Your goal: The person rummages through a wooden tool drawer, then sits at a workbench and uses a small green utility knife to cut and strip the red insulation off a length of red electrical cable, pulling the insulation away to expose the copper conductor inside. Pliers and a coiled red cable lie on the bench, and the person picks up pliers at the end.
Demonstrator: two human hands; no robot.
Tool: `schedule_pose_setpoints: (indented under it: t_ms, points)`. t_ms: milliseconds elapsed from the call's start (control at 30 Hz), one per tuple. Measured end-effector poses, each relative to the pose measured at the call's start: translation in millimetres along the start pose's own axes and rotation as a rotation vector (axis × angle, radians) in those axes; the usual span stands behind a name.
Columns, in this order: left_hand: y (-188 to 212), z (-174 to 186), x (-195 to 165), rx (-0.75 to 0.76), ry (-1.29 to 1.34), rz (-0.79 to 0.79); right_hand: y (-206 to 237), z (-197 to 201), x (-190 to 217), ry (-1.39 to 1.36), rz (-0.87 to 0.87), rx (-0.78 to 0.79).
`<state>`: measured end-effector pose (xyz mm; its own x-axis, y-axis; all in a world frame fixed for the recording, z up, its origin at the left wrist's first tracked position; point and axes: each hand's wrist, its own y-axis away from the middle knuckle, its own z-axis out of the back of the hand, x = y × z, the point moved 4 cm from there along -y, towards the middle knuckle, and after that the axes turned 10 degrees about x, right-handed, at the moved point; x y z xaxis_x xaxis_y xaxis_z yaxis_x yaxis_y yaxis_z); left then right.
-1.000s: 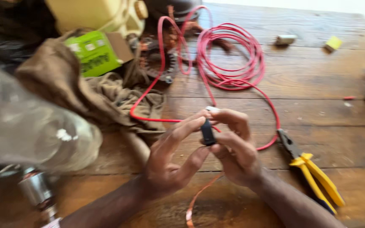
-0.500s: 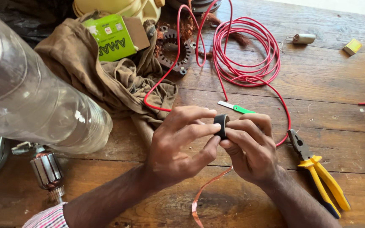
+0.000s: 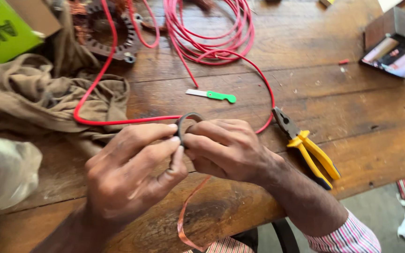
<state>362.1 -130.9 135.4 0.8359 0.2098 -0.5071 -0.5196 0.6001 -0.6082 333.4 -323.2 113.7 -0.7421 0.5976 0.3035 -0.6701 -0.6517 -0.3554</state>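
Both hands met over the near edge of the wooden table (image 3: 362, 122), pinching a small roll of black tape (image 3: 187, 122) between them. The left hand (image 3: 134, 173) closed thumb and forefinger on the roll's left side, with the other fingers curled beneath it. The right hand (image 3: 226, 147) clamped the roll from the right, its fingertips pressed against those of the left, so that only the upper arc of the roll showed above the knuckles. A thin orange-pink strip (image 3: 188, 213) hung down from under the joined fingers and curled past the table edge; where its upper end sat was hidden by the hands.

A red wire (image 3: 118, 121) ran just behind the grip, passing left along the crumpled brown cloth (image 3: 33, 103) and looping right toward a coil of the same wire (image 3: 212, 33) farther back. Just beyond the grip lay a small blade with a green handle (image 3: 212, 95). To the right of the right hand, near it but apart, rested yellow-handled pliers (image 3: 308, 150), jaws pointing toward the wire. Left of the left hand sat a clear plastic bottle (image 3: 3, 175). Far behind and left lay a motor stator (image 3: 111, 33) and a green box (image 3: 3, 35).
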Motion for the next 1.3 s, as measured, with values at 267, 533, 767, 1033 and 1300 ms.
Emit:
schedule_pose_setpoints:
  t_ms: [267, 533, 767, 1033, 1300]
  points:
    - [-9, -1, 2, 0.049, -0.041, -0.037, -3, 2, 0, -0.053, -0.018, -0.012]
    - [-3, -7, 6, 0.011, 0.031, 0.065, -1, -1, 0, -0.171, -0.078, -0.050]
    - [1, -8, 10, 0.001, 0.090, 0.126, -4, -6, -1, -0.233, -0.096, -0.049]
    - [6, -9, 11, -0.005, 0.106, 0.130, -6, -8, 2, -0.233, -0.093, -0.042]
    - [2, -13, 14, -0.002, 0.198, 0.172, -6, -2, -1, -0.208, -0.099, -0.056]
